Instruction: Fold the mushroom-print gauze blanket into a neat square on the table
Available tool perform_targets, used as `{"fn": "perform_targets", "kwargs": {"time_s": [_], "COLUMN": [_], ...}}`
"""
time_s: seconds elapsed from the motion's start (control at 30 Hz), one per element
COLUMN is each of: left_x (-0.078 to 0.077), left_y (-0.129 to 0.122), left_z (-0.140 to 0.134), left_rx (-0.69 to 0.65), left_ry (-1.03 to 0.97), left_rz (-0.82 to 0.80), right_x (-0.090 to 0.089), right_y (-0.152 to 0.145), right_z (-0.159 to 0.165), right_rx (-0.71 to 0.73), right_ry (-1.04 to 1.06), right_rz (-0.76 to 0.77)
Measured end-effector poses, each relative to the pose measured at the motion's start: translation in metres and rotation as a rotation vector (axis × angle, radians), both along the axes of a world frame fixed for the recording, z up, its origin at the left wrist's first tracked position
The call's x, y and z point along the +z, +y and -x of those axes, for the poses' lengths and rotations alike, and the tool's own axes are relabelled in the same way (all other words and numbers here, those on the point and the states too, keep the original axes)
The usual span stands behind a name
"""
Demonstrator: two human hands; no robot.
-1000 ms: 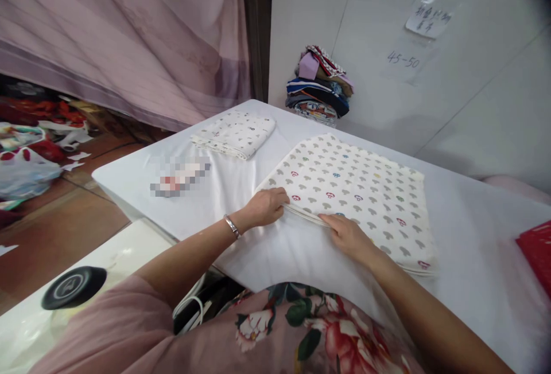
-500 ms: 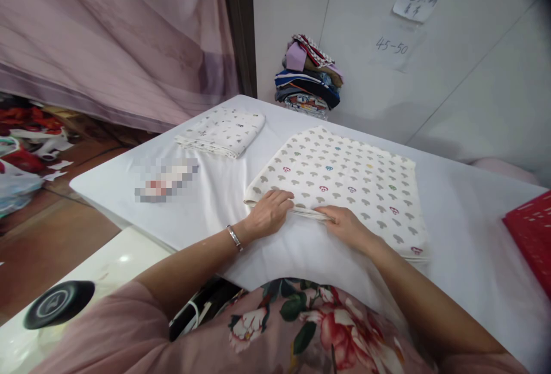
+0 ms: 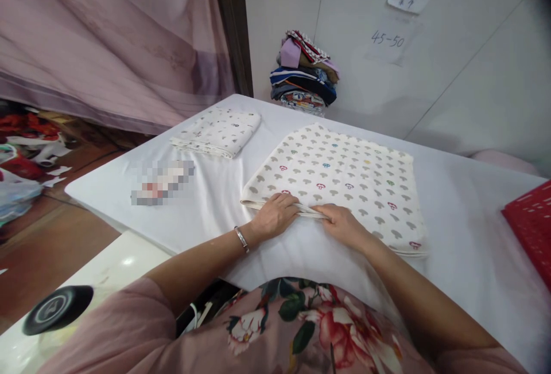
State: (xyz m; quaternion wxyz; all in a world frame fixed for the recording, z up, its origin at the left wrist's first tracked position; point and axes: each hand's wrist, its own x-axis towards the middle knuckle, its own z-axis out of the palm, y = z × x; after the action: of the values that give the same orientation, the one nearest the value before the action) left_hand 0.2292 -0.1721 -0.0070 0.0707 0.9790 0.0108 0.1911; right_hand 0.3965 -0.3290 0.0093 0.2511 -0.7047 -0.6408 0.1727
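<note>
Left grip (image 3: 275, 215), right grip (image 3: 344, 226): mushroom-print cloth (image 3: 340, 173) spreads beyond.

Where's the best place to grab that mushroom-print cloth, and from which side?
Probably the near edge of the mushroom-print cloth, coming from the near side: it lies flat, with stacked layers showing along that edge. The left hand and right hand both hold it there.

Left hand (image 3: 275, 214) and right hand (image 3: 345, 227) grip mushroom-print cloth (image 3: 344, 176) at its seven o'clock edge; second cloth (image 3: 220, 133) lies at ten, red basket (image 3: 532, 222) at three.
</note>
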Motion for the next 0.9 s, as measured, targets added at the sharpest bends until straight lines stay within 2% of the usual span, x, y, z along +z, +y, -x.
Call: {"fn": "perform_targets", "kwargs": {"time_s": [0.2, 0.43, 0.63, 0.9], "left_x": [-0.001, 0.006, 0.003, -0.002], "left_y": [-0.003, -0.009, -0.010, -0.010], "left_z": [-0.002, 0.007, 0.011, 0.010], "left_rx": [-0.017, -0.068, -0.063, -0.020], "left_ry": [0.051, -0.104, -0.132, -0.094], "left_rz": [0.010, -0.077, -0.063, 0.008], "right_x": [-0.002, -0.004, -0.001, -0.011], "right_y": [0.001, -0.003, -0.004, -0.005], "right_z": [0.000, 0.005, 0.013, 0.027], "right_rx": [-0.006, 0.014, 0.017, 0.026], "right_ry": [-0.051, -0.161, -0.253, -0.397], "right_rz": [0.019, 0.023, 0.054, -0.054]}}
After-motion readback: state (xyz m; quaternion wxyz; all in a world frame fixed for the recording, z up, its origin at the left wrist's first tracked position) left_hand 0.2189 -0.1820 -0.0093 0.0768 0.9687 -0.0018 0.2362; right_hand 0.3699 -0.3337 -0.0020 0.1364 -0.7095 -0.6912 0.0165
